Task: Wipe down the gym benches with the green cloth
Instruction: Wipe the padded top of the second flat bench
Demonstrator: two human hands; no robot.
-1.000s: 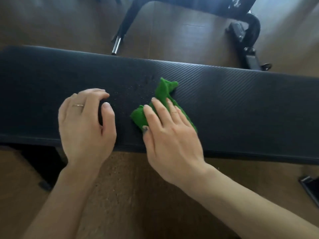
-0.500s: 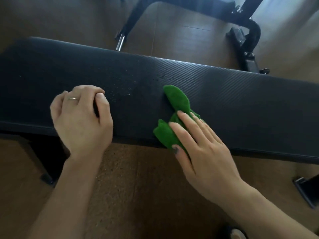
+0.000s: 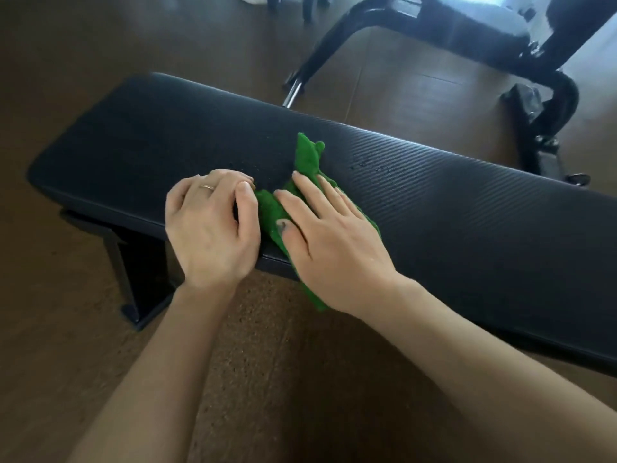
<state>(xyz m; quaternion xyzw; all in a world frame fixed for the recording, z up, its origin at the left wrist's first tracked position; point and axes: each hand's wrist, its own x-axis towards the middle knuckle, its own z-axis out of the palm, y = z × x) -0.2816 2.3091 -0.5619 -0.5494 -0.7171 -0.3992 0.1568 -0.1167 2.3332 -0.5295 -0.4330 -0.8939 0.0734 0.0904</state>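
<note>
A long black padded gym bench (image 3: 467,208) runs across the view from upper left to right. The crumpled green cloth (image 3: 309,158) lies on its near half, one end hanging over the front edge. My right hand (image 3: 327,235) presses flat on the cloth with straight fingers. My left hand (image 3: 213,225) rests on the bench pad just left of the cloth, fingers curled under, holding nothing; its thumb is close to the cloth. Small specks dot the pad near the cloth.
A second bench with a black metal frame (image 3: 334,45) stands behind, its foot (image 3: 541,128) near the far right edge of my bench. The near bench's black leg (image 3: 133,272) stands at lower left. Brown wood floor and a cork mat (image 3: 267,362) lie below.
My right hand slid the cloth left along the bench until it sits right beside my left hand. The view pulled back and tilted, showing the bench's left end.
</note>
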